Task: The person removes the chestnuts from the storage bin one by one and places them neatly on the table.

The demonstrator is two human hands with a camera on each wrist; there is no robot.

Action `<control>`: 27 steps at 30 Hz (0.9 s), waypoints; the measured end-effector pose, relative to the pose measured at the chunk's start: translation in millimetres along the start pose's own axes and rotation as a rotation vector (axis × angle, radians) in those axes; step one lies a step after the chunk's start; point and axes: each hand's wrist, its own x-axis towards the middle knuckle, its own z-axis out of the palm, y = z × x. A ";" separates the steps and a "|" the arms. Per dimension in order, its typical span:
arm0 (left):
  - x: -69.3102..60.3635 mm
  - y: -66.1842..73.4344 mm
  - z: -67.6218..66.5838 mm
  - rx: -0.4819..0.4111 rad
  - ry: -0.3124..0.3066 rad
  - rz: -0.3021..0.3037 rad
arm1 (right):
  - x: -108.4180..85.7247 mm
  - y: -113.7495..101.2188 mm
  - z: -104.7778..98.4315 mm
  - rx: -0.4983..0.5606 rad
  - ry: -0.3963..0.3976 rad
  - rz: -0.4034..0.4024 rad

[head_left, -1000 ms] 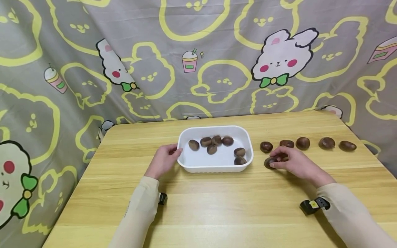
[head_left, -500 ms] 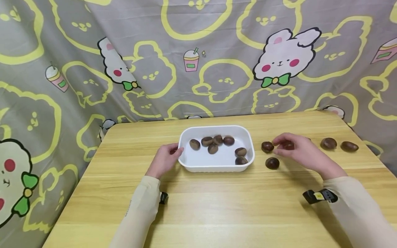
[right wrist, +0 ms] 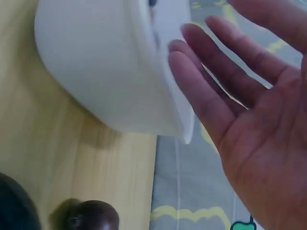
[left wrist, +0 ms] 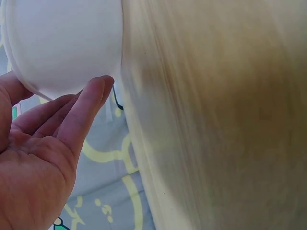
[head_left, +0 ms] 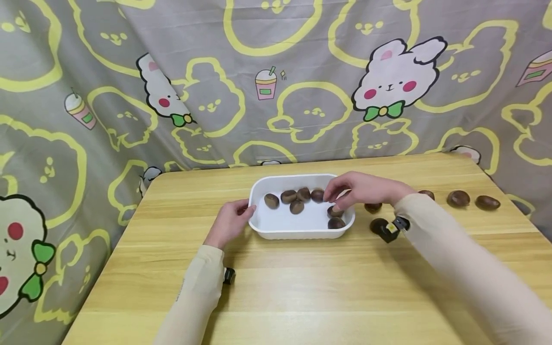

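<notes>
In the head view, a white plastic tray (head_left: 302, 235) stands mid-table with several chestnuts (head_left: 296, 207) inside. My left hand (head_left: 229, 221) grips its left end, the thumb over the rim; the left wrist view shows the fingers (left wrist: 85, 112) against the outer wall. Over the right end of the tray is my right hand (head_left: 362, 188), its fingertips above a chestnut (head_left: 335, 212). In the right wrist view its fingers (right wrist: 204, 96) are extended and spread, with nothing seen between them; the thumb tip is cut off.
Several more chestnuts lie right of the tray, among them one chestnut (head_left: 458, 199) and a longer chestnut (head_left: 488, 202) at the far right. The right forearm and its wrist camera (head_left: 390, 229) partly cover others. A patterned curtain (head_left: 310, 115) hangs behind the wooden table (head_left: 276, 297).
My right hand let go of a chestnut near the tray, reached to another in the row, then moved left over the tray. The left hand stays on the tray.
</notes>
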 end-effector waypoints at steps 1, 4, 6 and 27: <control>0.2 -0.3 0.4 0.001 -0.001 -0.001 | 5.2 -0.2 -1.1 -0.024 -0.027 0.012; 0.4 -1.1 1.0 0.004 0.001 -0.004 | 17.3 -1.2 -3.0 -0.070 -0.102 0.062; 0.4 -1.2 1.1 0.005 0.005 -0.005 | 23.6 -4.1 -3.0 -0.090 -0.132 0.090; 0.0 -0.6 2.3 -0.011 0.025 0.006 | 49.7 -9.7 6.9 -0.384 -0.300 0.222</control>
